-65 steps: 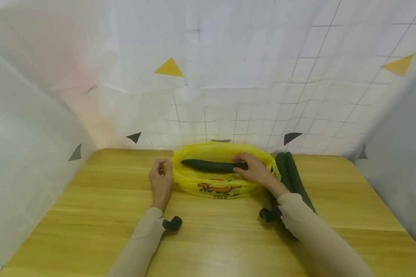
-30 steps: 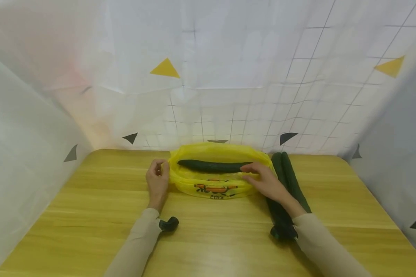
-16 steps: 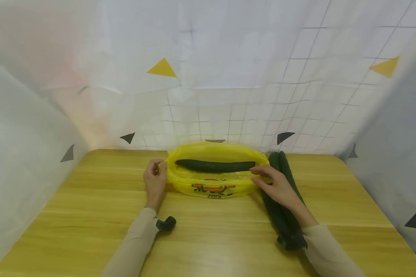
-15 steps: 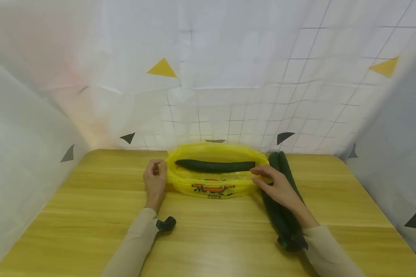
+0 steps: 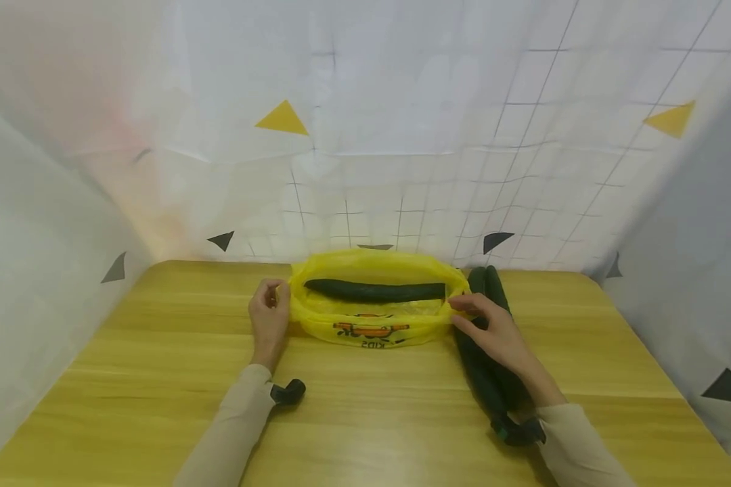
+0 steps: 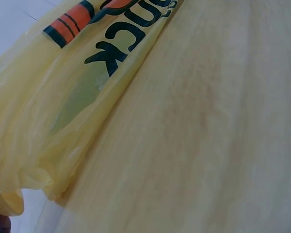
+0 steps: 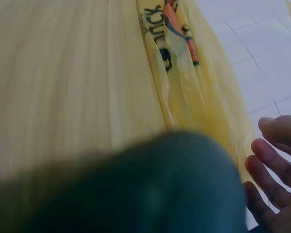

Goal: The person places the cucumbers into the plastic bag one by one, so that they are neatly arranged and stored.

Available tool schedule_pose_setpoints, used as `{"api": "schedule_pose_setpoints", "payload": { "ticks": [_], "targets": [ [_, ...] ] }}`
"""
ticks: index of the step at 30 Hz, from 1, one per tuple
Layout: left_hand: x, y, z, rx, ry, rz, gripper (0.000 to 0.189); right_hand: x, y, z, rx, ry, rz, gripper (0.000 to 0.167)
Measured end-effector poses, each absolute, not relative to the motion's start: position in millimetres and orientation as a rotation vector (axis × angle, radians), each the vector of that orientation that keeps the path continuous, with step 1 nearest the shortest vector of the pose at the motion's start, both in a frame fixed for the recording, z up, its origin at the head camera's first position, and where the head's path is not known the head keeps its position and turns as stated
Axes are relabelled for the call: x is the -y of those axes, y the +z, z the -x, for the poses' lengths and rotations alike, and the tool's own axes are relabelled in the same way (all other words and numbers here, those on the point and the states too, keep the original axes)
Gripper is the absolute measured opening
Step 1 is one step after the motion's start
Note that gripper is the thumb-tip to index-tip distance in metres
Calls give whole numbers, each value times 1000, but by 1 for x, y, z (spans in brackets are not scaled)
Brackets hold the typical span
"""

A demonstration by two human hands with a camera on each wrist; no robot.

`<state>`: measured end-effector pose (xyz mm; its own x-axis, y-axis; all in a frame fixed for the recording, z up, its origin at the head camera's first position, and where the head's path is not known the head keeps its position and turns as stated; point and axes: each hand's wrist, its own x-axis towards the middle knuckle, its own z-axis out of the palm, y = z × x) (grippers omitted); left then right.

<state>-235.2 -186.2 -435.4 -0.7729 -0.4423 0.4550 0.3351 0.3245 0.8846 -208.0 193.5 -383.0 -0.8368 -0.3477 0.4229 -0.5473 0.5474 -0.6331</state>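
Note:
A yellow plastic bag [image 5: 423, 333] with a printed carrot-like picture lies on the table with its mouth spread wide. One dark green cucumber [image 5: 374, 291] rests lengthwise inside it. My left hand [image 5: 270, 314] pinches the bag's left rim between thumb and fingers; the left wrist view catches only a fingertip [image 6: 1, 224]. At the bag's right rim is my right hand [image 5: 495, 333], thumb and fingers apart with nothing held between them. Beneath and beside it lie more cucumbers [image 5: 481, 372], partly hidden by the hand and forearm. One fills the right wrist view as a blurred green shape [image 7: 184, 189].
The wooden table [image 5: 353, 412] ends at the back against a white sheet wall [image 5: 365, 101] with grid lines and triangle marks. White sheets close off both sides too. A small dark camera [image 5: 288, 392] sits on the left wrist.
My right hand has let go of the cucumber in the bag and moved right, out to the bag's right rim. My left hand keeps its hold. The whole head view has shifted slightly.

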Motion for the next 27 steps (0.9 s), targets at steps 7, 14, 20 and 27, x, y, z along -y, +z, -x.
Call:
{"api": "schedule_pose_setpoints", "payload": {
  "ticks": [7, 14, 20, 27],
  "targets": [
    [192, -449, 246, 1923, -1498, -100, 16, -204, -382, 208, 2540, 1211, -714, 30],
    [193, -447, 244, 1926, -1507, -116, 13, -220, -388, 218, 2590, 1205, -672, 33],
    [191, -440, 240, 1931, -1517, -119, 14, -241, -398, 227, 2648, 1199, -626, 37],
    [180, -421, 225, 1949, -1494, -84, 15, -258, -398, 228, 2697, 1274, -547, 42]
  ]
}}
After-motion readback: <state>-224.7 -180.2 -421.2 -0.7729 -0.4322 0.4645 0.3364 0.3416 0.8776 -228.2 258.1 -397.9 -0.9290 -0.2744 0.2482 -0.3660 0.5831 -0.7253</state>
